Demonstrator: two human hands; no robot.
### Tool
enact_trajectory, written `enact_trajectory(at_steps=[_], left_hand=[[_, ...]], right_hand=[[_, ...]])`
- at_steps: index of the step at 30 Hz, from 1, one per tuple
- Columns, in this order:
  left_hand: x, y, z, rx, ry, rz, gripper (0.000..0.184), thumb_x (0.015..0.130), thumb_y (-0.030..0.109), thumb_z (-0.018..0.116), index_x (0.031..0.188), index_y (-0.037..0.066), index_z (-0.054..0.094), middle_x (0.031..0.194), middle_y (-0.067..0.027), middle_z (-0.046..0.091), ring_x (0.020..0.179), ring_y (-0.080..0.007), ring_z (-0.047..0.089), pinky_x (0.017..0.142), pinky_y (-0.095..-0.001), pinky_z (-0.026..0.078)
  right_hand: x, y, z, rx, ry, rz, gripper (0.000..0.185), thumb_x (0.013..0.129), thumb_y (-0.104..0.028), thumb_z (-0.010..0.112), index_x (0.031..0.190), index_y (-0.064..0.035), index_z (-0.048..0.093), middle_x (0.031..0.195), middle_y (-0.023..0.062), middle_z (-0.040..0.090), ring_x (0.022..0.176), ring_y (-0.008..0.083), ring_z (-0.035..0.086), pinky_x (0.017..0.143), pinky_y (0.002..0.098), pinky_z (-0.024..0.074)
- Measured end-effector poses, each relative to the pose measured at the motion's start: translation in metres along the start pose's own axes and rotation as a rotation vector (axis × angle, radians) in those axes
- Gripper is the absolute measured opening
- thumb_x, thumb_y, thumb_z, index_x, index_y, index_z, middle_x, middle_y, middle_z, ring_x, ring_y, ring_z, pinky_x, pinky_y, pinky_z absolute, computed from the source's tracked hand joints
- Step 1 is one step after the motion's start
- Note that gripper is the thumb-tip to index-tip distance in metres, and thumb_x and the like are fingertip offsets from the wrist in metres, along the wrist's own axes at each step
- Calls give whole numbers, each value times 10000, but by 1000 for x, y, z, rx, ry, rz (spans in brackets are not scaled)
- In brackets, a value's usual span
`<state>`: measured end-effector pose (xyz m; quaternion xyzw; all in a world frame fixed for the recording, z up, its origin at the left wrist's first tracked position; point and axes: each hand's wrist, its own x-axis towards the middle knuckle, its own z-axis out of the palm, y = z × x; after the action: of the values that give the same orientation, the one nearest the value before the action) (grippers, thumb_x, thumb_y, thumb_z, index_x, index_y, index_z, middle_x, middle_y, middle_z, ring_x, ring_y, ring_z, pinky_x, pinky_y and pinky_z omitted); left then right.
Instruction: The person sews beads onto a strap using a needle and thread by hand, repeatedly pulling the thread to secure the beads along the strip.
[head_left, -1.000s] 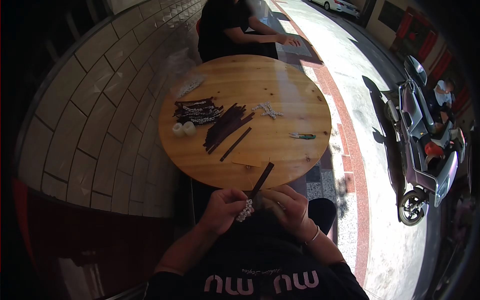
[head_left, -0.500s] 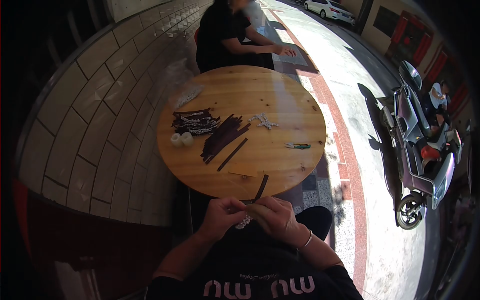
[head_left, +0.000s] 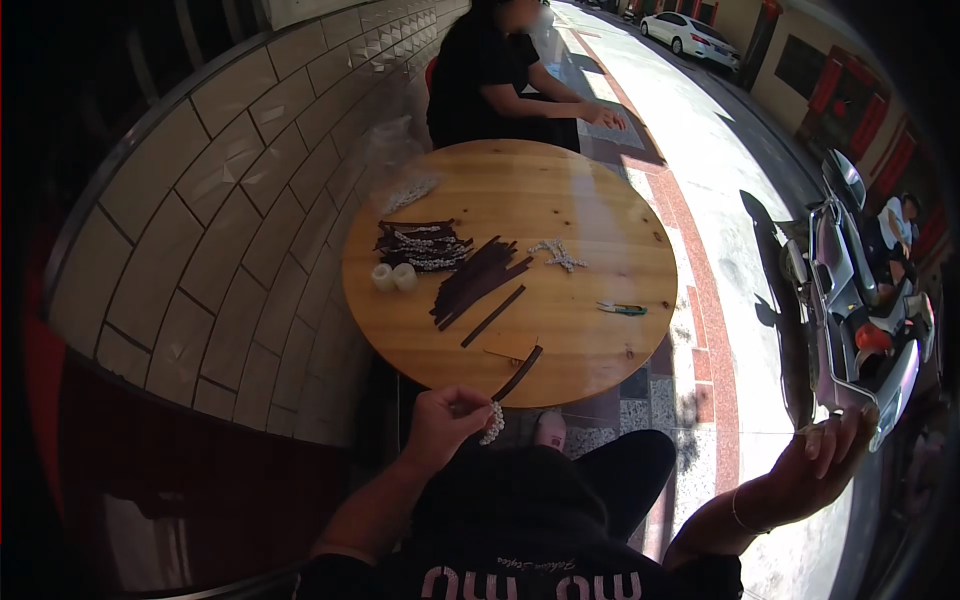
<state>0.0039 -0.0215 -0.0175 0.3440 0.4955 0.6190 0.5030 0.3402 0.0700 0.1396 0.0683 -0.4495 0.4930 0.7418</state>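
Near the table's front edge, my left hand pinches a dark fabric strip trimmed with white beads. The strip's plain end reaches up over the table rim, while the beaded part hangs beside my fingers. Far out to the right, my right hand is raised with thumb and fingertips together; what they grip is too fine to make out. On the wooden table lie a stack of plain dark strips, a single strip and a pile of beaded strips.
Two white thread spools stand at the table's left. Small green-handled snips lie right, white beaded pieces mid-table, and a clear bag at back left. Another person sits behind; a parked scooter is at right.
My right hand has swung away from the left, far out to the right and up. My left hand keeps hold of the beaded strip. The view has shifted slightly.
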Motion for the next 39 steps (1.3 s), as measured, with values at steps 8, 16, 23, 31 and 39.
enact_trajectory(at_steps=[8,16,23,31,39], left_hand=[[1,-3,-1,79,9,26,105,779,-36,624,874,-43,579,786,-84,628,717,-121,627,662,-238,528],[6,-15,2,16,-25,-30,162,795,-34,613,955,-43,588,849,-75,616,772,-110,616,689,-229,519],[8,-14,0,114,-227,-101,200,853,37,572,1032,-51,587,867,-62,625,749,-90,592,670,-200,475],[9,-7,13,-94,-176,-175,185,877,35,513,1031,-50,573,862,-97,625,768,-161,627,679,-261,523],[11,-10,9,55,-137,-227,211,880,110,552,1020,-40,601,842,-89,618,716,-133,613,630,-241,528]], right_hand=[[92,-138,-141,-1003,173,-516,311,885,7,484,1177,106,444,854,112,540,737,123,517,747,216,471],[117,-180,-176,-773,217,-367,309,873,23,463,1166,120,457,917,161,537,819,186,536,924,310,429],[101,-96,-88,-656,214,-367,337,887,4,416,1180,168,392,952,188,533,916,226,527,1058,421,319],[87,-101,-105,-686,203,-364,334,896,-21,420,1174,163,416,979,186,563,911,225,570,1041,454,337],[95,-89,-106,-662,17,-153,298,929,-49,366,1148,125,470,848,125,586,834,227,579,1028,462,348]])
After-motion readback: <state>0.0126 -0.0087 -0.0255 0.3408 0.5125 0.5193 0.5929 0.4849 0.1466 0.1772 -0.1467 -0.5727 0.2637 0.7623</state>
